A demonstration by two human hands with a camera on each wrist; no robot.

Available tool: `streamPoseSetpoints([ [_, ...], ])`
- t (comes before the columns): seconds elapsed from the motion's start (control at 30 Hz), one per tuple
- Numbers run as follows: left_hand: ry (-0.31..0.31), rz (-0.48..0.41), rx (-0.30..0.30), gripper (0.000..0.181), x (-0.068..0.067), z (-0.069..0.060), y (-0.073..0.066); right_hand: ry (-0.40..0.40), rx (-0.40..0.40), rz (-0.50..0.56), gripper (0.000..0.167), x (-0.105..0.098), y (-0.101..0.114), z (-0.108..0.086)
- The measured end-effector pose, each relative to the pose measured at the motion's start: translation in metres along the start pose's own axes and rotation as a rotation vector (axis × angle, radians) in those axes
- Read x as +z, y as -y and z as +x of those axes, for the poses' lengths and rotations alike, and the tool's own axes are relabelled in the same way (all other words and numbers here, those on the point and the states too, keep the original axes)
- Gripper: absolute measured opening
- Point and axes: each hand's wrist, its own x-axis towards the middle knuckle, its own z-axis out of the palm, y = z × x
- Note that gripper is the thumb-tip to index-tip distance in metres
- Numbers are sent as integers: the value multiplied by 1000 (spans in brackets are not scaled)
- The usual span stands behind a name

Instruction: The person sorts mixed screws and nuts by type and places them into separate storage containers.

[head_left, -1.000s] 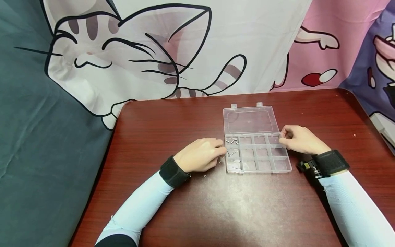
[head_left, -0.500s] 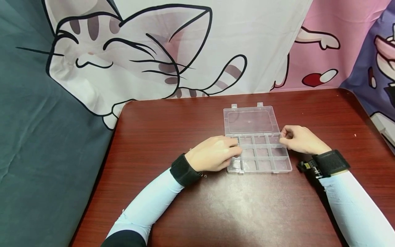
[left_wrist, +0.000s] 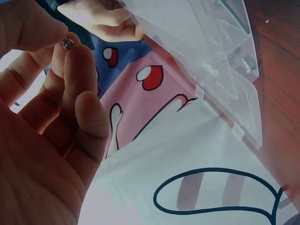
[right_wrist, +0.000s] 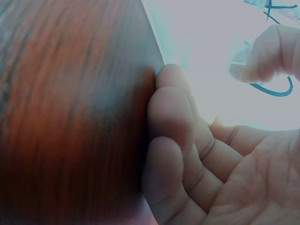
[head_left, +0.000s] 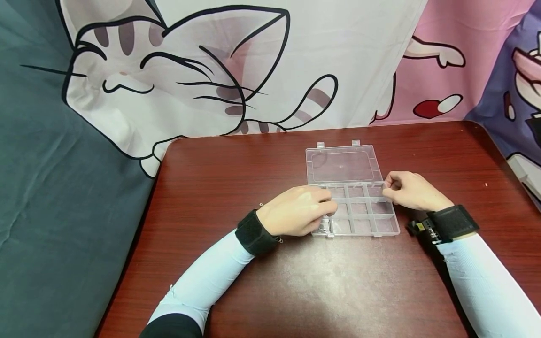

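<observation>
In the left wrist view my left hand (left_wrist: 51, 117) pinches a small metal screw (left_wrist: 68, 44) between thumb and fingertips, its head showing. From the head view, this left hand (head_left: 297, 211) is over the left column of a clear plastic compartment box (head_left: 359, 209); it covers most of that column and the screw. My right hand (head_left: 412, 190) holds the box's right edge near the lid hinge, thumb and index finger together there. Seen from the right wrist, the other fingers (right_wrist: 171, 117) are curled beside the wooden surface. The box's lid (head_left: 344, 164) lies folded back.
Inside the box, a long screw (left_wrist: 234, 16) and shorter hardware show in the left wrist view. Tiny ring-like metal pieces lie on the brown table (head_left: 220, 173), one (head_left: 260, 204) beside my left wrist. A printed curtain (head_left: 359, 47) hangs behind the table.
My left hand has moved right, from beside the box to over its left compartments, and now covers the screws seen there earlier. The right hand and the box have stayed in place.
</observation>
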Motion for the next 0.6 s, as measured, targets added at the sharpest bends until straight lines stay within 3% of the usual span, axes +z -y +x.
streamPoseSetpoints([
  [0.13, 93, -67, -85, 100, 0, -4, -3, 2, 3, 6, 6, 0, -1, 0],
  [0.2, 132, -82, -130, 121, 0, -6, -4, 4, 2, 10, 6, 1, -2, 0],
  [0.4, 159, -82, -168, 128, -3, -18, 1, 1, -5, 11, 5, 3, -3, -1],
  [0.6, 153, -60, -224, 128, -7, -43, 12, 5, -6, 16, 7, 1, -3, 0],
])
